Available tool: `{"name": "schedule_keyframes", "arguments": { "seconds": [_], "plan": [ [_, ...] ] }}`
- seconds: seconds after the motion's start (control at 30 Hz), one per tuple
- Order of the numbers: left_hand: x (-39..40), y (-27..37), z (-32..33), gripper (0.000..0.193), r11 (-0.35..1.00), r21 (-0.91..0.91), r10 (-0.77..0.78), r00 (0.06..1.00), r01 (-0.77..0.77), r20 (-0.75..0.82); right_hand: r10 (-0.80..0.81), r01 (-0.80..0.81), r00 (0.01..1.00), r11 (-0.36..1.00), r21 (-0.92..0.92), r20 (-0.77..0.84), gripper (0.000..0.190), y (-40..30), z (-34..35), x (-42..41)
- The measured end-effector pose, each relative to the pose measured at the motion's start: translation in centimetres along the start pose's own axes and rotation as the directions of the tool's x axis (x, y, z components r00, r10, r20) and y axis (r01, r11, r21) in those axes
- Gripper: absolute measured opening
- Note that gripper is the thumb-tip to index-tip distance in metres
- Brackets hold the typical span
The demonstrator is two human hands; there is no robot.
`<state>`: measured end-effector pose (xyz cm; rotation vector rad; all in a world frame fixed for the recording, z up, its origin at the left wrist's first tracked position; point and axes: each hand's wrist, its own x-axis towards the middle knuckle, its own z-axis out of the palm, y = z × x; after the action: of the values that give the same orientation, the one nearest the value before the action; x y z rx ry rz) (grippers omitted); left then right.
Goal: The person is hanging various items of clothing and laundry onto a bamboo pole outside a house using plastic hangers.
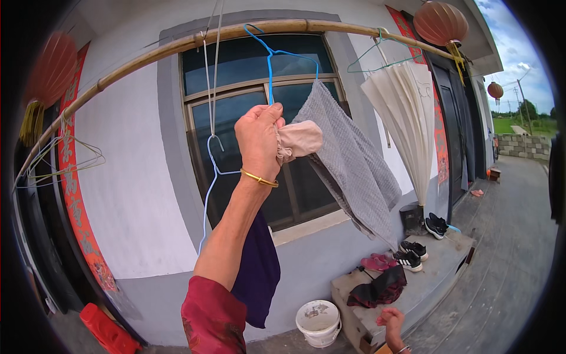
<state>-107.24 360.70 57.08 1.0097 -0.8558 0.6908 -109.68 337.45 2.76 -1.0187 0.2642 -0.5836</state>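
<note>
Raised in front of me, my left hand [261,137] grips a beige cloth piece [303,138] with a gathered edge, against the left side of a blue wire hanger [270,62]. That hanger hooks over a bamboo pole [283,27]. From its right end hangs a grey textured towel [349,163], behind the beige piece. My right hand [391,322] is low at the bottom right, fingers curled, with nothing visible in it. Behind my left forearm, a light blue hanger [214,177] hangs from a cord, and a dark purple cloth [258,274] hangs below.
A closed pale umbrella [409,115] and a green hanger [384,66] hang at right; several empty hangers [62,155] at left. Below are a white bucket [319,321], a red plastic stool [104,327], and a concrete slab [446,261] bearing shoes [411,256] and a dark folded umbrella [378,287].
</note>
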Motion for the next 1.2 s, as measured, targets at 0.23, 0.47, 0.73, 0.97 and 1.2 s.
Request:
{"name": "schedule_keyframes", "arguments": {
  "seconds": [0.23,0.47,0.73,0.97,1.2],
  "plan": [
    [6.4,1.3,4.9,0.013,0.996,0.069,0.062,0.994,-0.056,-0.086,0.047,-0.045,0.996,0.999,0.030,-0.072,0.007,1.2,-0.4,-0.9],
    [9.5,-0.2,7.7,0.013,0.998,0.049,-0.025,0.995,0.030,-0.094,0.114,-0.111,0.993,0.991,0.076,-0.034,0.004,4.6,-0.3,-1.3],
    [5.0,-5.8,4.0,0.019,0.841,0.409,0.382,0.924,-0.353,0.012,0.284,-0.281,0.958,0.957,-0.072,0.031,0.005,3.3,0.9,-3.4],
    [-13.7,-9.2,-5.1,0.044,0.655,0.395,0.620,0.757,-0.644,0.206,0.367,-0.322,0.917,0.912,-0.254,0.155,0.008,5.3,1.5,-4.3],
    [-26.2,-3.0,-13.5,0.028,0.513,0.741,0.216,0.901,-0.433,0.377,0.485,-0.378,0.821,0.858,-0.348,0.302,0.011,10.6,1.0,-5.0]
  ]
}}
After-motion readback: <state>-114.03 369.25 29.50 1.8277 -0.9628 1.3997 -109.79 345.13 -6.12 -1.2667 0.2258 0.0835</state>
